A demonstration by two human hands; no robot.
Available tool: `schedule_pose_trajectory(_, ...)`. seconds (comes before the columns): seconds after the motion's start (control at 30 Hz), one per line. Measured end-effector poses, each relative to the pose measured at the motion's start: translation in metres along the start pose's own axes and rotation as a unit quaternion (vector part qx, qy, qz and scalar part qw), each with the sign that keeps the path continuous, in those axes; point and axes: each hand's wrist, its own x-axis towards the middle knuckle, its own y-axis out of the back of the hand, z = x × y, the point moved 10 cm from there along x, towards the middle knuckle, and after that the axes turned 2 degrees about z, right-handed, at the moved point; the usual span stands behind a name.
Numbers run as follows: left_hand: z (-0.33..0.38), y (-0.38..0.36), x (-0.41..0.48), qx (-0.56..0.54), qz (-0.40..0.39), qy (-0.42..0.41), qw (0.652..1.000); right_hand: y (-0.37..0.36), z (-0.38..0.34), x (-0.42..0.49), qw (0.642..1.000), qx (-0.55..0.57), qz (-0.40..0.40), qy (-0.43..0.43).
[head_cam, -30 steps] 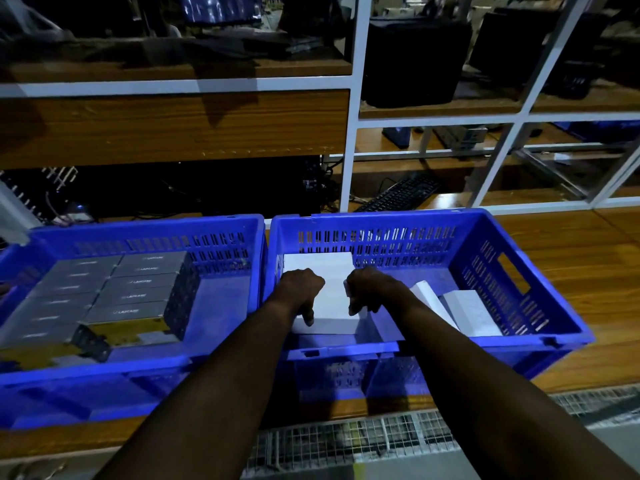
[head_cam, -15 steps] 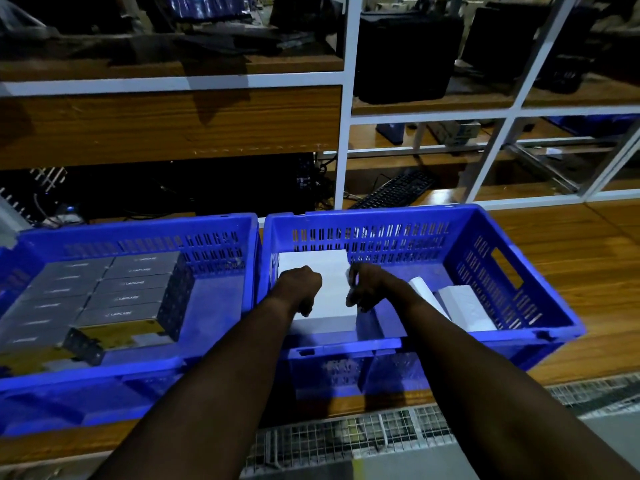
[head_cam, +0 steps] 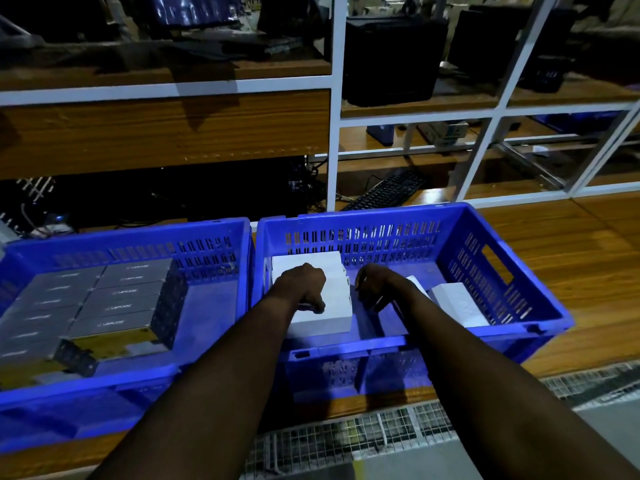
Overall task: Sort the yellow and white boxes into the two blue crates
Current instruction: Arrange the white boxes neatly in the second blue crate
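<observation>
Inside the right blue crate (head_cam: 540, 317), the left hand (head_cam: 304, 285) rests curled on the stack of white boxes (head_cam: 329, 313). At its 3 o'clock, the right hand (head_cam: 375, 285) hangs loosely open, holding nothing.

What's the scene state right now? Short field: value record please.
left crate: packed rows of grey-topped boxes, yellow on their sides
right crate: white boxes only
white stack: far-left corner
loose white box: right side, tilted
left hand: resting on white stack
right hand: beside stack, empty
bench: wooden
</observation>
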Motion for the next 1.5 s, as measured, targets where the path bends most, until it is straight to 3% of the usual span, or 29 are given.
schedule_pose_trajectory(0.2, 0.031, 0.020, 0.014, 0.010, 0.068, -0.026, 0.997, 0.044, 0.009, -0.025, 0.996, -0.060, 0.073, 0.004)
schedule_pose_trajectory(0.47, 0.119, 0.027, 0.041, 0.019, 0.090, -0.149, 0.984, 0.101, 0.066, -0.053, 0.983, -0.045, 0.174, -0.047)
schedule_pose_trajectory(0.67, 0.177, 0.007, 0.052, 0.125, 0.085, -0.229, 0.962, 0.107, 0.117, -0.056, 0.977, -0.079, 0.165, -0.106)
schedule_pose_trajectory(0.9, 0.219, -0.033, 0.065, 0.273, 0.054, -0.268, 0.922, 0.086, 0.133, -0.065, 0.984, -0.067, 0.073, -0.148)
schedule_pose_trajectory(1.1, 0.222, -0.038, 0.079, 0.216, 0.001, -0.262, 0.940, 0.071, 0.136, -0.056, 0.986, -0.072, 0.006, -0.152)
schedule_pose_trajectory(1.23, 0.201, -0.014, 0.089, 0.090, -0.001, -0.258, 0.962, 0.088, 0.125, -0.049, 0.988, -0.084, 0.065, -0.112)
schedule_pose_trajectory(1.37, 0.171, 0.020, 0.093, -0.014, 0.030, -0.229, 0.973, 0.117, 0.114, -0.046, 0.980, 0.085, 0.171, -0.046)
schedule_pose_trajectory(1.5, 0.146, 0.043, 0.092, -0.110, 0.035, -0.198, 0.973, 0.136, 0.106, -0.046, 0.929, 0.255, 0.266, 0.021)
